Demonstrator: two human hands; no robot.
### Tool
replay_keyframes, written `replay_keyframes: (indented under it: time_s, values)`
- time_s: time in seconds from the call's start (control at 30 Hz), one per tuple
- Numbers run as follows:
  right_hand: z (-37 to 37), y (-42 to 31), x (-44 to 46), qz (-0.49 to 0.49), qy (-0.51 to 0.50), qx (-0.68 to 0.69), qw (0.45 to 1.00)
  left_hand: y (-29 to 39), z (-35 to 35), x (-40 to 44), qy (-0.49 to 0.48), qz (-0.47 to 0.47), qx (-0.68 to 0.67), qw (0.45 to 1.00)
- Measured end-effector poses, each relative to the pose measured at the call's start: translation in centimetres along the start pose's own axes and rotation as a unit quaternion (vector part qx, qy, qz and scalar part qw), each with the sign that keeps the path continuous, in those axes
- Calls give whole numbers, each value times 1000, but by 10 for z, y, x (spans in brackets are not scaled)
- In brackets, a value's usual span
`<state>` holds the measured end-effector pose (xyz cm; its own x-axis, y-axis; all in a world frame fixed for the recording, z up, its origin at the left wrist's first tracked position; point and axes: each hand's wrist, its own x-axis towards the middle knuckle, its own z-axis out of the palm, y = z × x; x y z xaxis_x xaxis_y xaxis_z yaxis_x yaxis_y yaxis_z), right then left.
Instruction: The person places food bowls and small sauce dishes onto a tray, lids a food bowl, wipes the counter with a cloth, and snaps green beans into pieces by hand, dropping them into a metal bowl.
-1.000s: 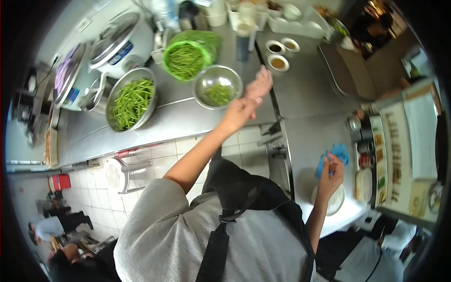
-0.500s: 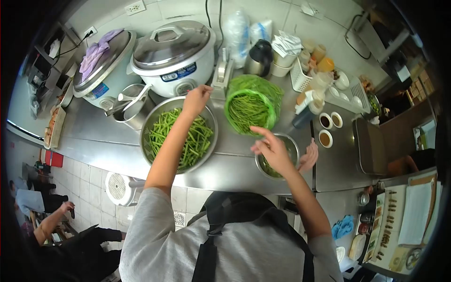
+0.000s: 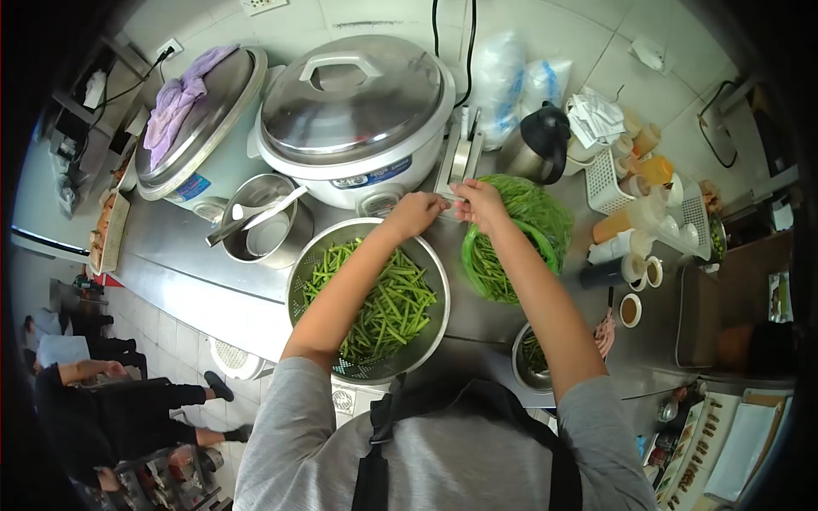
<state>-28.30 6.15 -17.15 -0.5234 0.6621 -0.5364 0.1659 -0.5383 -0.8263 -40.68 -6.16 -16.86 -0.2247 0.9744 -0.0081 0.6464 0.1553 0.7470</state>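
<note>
My left hand (image 3: 416,214) is closed in a pinch above the far rim of a perforated metal colander (image 3: 444,285). Cut green beans (image 3: 388,302) fill much of that colander. Facing it, my right hand (image 3: 480,205) has its fingers curled in, also pinching. The fingertips nearly meet in front of a metal dispenser-like device (image 3: 461,162); whatever lies between them is too small to make out. Below my right wrist, a green plastic bag (image 3: 545,209) holds long whole green beans (image 3: 497,271). My right forearm passes over the edge of a small metal bowl (image 3: 521,381) with green pieces inside.
A large rice cooker (image 3: 354,111) and another lidded cooker (image 3: 200,128) line the wall. A metal pot (image 3: 290,238) holds ladles. A thermos jug (image 3: 532,149), bottles (image 3: 622,223) and sauce cups (image 3: 630,310) stand right. Another person (image 3: 128,409) is at lower left.
My right hand has moved from above the small bowl up to my left hand, its fingers going from spread to curled. The view has shifted, so the counter items appear displaced.
</note>
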Motion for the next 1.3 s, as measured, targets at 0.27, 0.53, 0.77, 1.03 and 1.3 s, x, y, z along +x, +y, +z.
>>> replay_keyframes:
  time_s: [0.27,0.53,0.77,1.03,1.3]
  values:
    - [16,13,-62,-193,13,36,981,-20,4,15,-35,-81,-79,993]
    - [14,65,-213,-160,-83,-36,983,7,6,16,33,-143,-110,983]
    - [-7,88,-221,-166,-84,-47,981,-26,22,25,48,-28,151,987]
    - [-66,88,-260,-254,-16,-122,959,70,-6,8,118,-2,-174,978]
    - [-278,119,-438,-198,125,-300,925,251,170,-98,-106,-87,-586,798]
